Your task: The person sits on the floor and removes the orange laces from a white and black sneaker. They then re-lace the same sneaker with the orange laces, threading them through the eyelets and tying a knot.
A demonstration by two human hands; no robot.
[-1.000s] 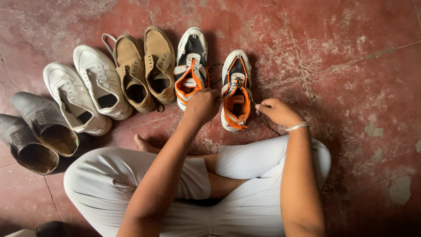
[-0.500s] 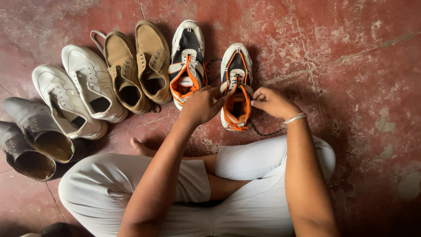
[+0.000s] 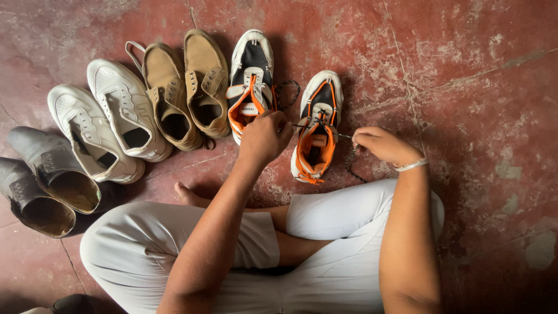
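I sit cross-legged on a red floor, facing a row of shoes. A white, black and orange sneaker (image 3: 317, 125) lies right in front of me. My left hand (image 3: 264, 138) pinches one end of its black lace (image 3: 302, 124) on the shoe's left side. On the shoe's right, my right hand (image 3: 381, 144) pinches the other end, with a silver bangle on that wrist. The lace is pulled tight across the upper eyelets. Its matching sneaker (image 3: 250, 78) stands just to the left, with a loose black lace beside it.
Further left sit a pair of tan suede shoes (image 3: 186, 87), a pair of white sneakers (image 3: 107, 125) and a pair of dark grey boots (image 3: 40, 180). My knees in white trousers (image 3: 343, 209) are close below the shoes. Worn red concrete floor (image 3: 476, 87) extends to the right.
Both hands have drawn apart from the sneaker's tongue, pulling the lace ends out sideways. The view has shifted slightly, with the shoes a little higher in frame.
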